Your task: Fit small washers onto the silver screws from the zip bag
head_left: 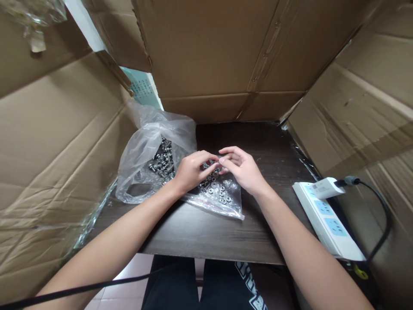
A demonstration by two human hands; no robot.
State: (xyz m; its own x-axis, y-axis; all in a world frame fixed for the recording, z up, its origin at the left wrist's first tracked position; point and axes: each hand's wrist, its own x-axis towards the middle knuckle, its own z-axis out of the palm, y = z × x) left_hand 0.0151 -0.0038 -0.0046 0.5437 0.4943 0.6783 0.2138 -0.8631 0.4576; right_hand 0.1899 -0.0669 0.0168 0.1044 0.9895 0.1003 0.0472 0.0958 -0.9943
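Observation:
My left hand (pixel 192 170) and my right hand (pixel 244 171) meet above a clear zip bag (pixel 237 189), fingertips almost touching. Both are closed in a pinch; whatever sits between the fingertips is too small and too covered to name. Inside or on the zip bag, below my fingers, lie several loose metal nuts (pixel 223 200) and washers, partly hidden by the hands. Left of my left hand, a larger translucent plastic bag (pixel 129 155) gapes, with a heap of metal bolts (pixel 165 160) in it.
Cardboard walls (pixel 213 51) enclose the dark wooden table (pixel 206 241) at the back and both sides. A white power strip (pixel 345 247) with a plugged-in adapter (pixel 324 188) and black cable lies at the right edge. Another black cable (pixel 106 284) crosses my left forearm.

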